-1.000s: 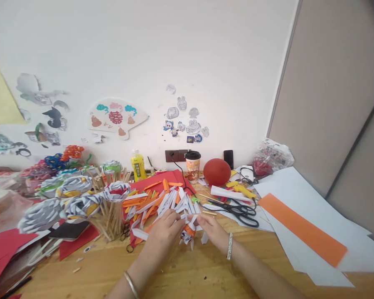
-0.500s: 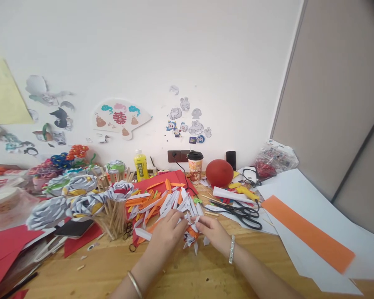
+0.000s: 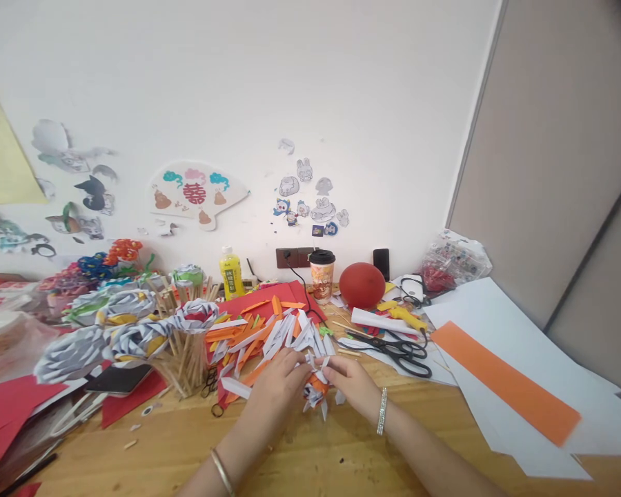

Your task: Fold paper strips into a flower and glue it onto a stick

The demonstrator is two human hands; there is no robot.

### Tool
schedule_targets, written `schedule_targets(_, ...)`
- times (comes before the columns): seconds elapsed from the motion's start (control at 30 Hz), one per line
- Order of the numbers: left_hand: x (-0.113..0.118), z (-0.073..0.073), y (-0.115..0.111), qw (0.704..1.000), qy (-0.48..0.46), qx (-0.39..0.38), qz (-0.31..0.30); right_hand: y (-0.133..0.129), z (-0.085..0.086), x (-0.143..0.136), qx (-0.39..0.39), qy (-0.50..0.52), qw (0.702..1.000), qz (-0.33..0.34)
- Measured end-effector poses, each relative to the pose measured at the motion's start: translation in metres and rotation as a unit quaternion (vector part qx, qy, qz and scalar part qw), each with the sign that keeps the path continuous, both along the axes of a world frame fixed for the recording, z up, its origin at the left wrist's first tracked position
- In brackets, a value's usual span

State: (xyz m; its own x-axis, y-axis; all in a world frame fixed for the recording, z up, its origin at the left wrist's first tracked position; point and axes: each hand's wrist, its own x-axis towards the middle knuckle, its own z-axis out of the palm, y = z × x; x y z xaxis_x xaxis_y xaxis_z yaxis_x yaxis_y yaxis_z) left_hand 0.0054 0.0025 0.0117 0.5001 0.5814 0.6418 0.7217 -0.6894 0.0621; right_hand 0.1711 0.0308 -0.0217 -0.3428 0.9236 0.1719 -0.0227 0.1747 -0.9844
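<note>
Between my hands is a folded-paper piece (image 3: 317, 392) in orange and white, with pointed white tips hanging down over the wooden table. My left hand (image 3: 282, 379) is closed on its left side, the fingertips partly hidden behind it. From the right, my right hand (image 3: 349, 379) pinches a white strip at its upper edge between thumb and forefinger. Just behind my hands lies a heap of folded paper strips (image 3: 274, 335), orange and white with a few green bits. Black scissors (image 3: 403, 353) rest to the right of my right hand.
Folded-paper flowers (image 3: 139, 338) on wooden sticks stand at left, near a dark phone (image 3: 119, 379). A yellow bottle (image 3: 231, 274), a lidded cup (image 3: 321, 276) and a red balloon (image 3: 362, 285) line the wall. White sheets (image 3: 476, 324) and an orange strip (image 3: 507, 383) lie at right.
The whole view has shifted slightly, so things sit a little further left. My hands stay on the paper piece in nearly the same pose.
</note>
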Motion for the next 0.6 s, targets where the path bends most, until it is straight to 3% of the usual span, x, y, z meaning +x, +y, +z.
schedule_targets(0.13, -0.001, 0.003, -0.001, 0.995, -0.06, -0.078, -0.01, 0.002, -0.001, 0.001, -0.035, 0.032, 0.999, -0.007)
schedule_targets(0.33, -0.007, 0.008, -0.001, 0.984, -0.066, -0.157, -0.057, 0.001, 0.002, 0.003, -0.06, 0.062, 0.996, -0.012)
schedule_targets(0.47, -0.009, 0.004, 0.0, 0.982, -0.046, -0.169, -0.064, -0.001, 0.008, 0.004, -0.064, 0.078, 0.995, 0.009)
schedule_targets(0.6, -0.004, -0.003, 0.0, 0.989, -0.055, -0.13, -0.045, -0.004, 0.012, 0.003, -0.076, 0.106, 0.991, 0.02)
